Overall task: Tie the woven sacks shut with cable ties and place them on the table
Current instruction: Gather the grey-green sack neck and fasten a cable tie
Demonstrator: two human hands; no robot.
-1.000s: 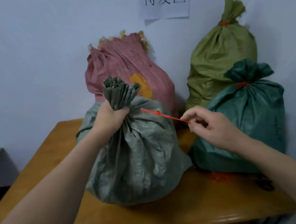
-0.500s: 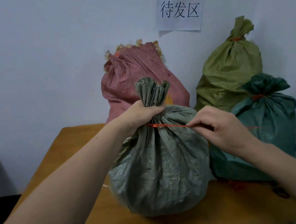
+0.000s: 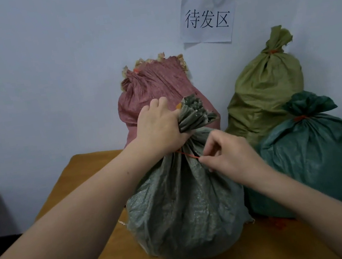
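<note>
Left hand (image 3: 161,128) grips the grey sack's (image 3: 186,207) bunched neck; right-hand fingers (image 3: 208,157) pinch the red tie (image 3: 188,155). Tying underway; next, probably cinching it snug.

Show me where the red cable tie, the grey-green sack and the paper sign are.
red cable tie (image 3: 188,155), head view, strip crossing the sack's neck.
grey-green sack (image 3: 184,211), head view, front of its body.
paper sign (image 3: 207,19), head view, middle character.

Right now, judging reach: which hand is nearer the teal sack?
Right. Right hand pinches the cable tie beside the teal sack; left hand grips the grey sack's neck, farther.
</note>
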